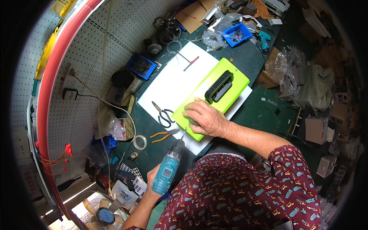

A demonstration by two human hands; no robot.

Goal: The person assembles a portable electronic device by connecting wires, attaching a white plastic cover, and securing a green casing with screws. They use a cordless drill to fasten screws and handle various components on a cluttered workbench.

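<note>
A bright lime-green case [203,85] with a black ribbed handle [219,86] lies on a white foam sheet [165,85]. My right hand [207,118] bears down on the case's near part, its fingers bent against the surface; what lies beneath the palm is hidden. In my left hand [152,177] is a teal cordless drill [166,170], held by its grip. The drill's bit meets the case near its close left corner, at what looks like a small screw. Left of that corner lie orange-handled pliers [165,135] and black-handled scissors [163,115].
A T-shaped tool with a red part [191,63] rests on the foam. Blue bins [141,67] of small parts, a tape roll [140,142] and a second teal drill [264,41] stand about the dark green bench. A fan [105,215] is at lower left; boxes crowd the right.
</note>
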